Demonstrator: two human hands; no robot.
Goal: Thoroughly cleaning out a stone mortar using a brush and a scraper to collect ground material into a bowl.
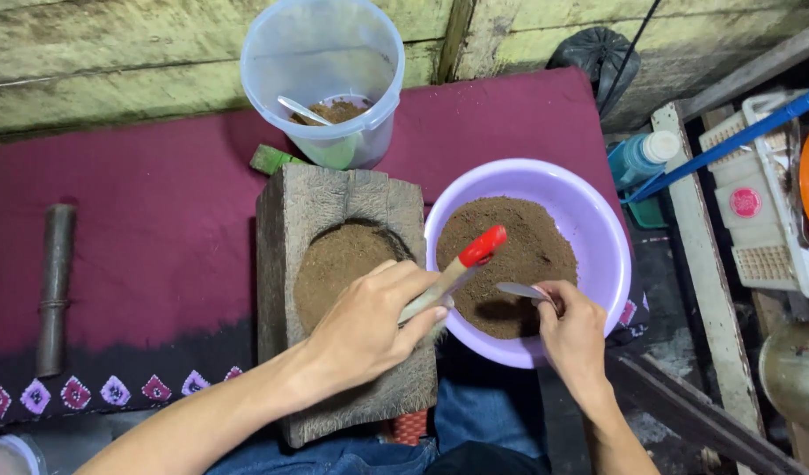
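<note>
Few pkgs/labels, all at right edge. Round red-pink label [745, 202] on front of a white plastic crate [765, 237], far right; print too small to read. Blue plastic bottle w/ white cap [640, 157] lies tilted just left of crate, beside a white wooden slat. Black plastic bag [598, 48], bunched, sits top centre-right against the plank wall, behind the maroon cloth. No signs, no screens in view.

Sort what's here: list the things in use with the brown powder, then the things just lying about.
In use: left hand holding brush; right hand holding spoon; purple bowl; wooden block.

Lying about: clear tub, dark stick, blue bottle, white crate.
</note>
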